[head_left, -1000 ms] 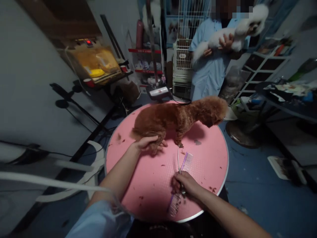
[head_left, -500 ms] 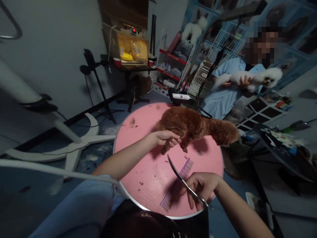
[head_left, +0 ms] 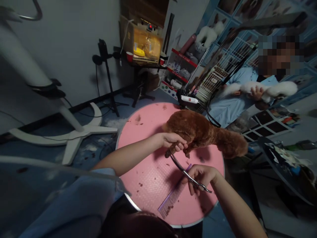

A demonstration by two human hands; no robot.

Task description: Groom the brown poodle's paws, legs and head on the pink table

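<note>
A brown curly-coated dog (head_left: 195, 127) stands on a round pink table (head_left: 146, 172), its head turned away to the right. My left hand (head_left: 174, 141) is closed around one of its hind legs. In my right hand (head_left: 199, 177) is a pair of curved scissors (head_left: 182, 169), the fingers at its handles and the tips close to the held leg's paw. Below the scissors a purple comb (head_left: 170, 198) lies on the table, partly hidden by my right hand. Small brown hair clippings are scattered over the pink surface.
A person in a light blue top (head_left: 239, 99) stands beyond the table, holding a white dog (head_left: 268, 91). Behind are a lit cabinet (head_left: 146, 46), a shelf rack (head_left: 182, 67) and a black stand (head_left: 109, 79). A white stand base (head_left: 79, 132) is on the left floor; a dark table (head_left: 279, 165) is at right.
My right hand has moved up and forward with the scissors, bringing their tips near the dog's paw. My left hand keeps its hold on the leg. The whole view has shifted a little.
</note>
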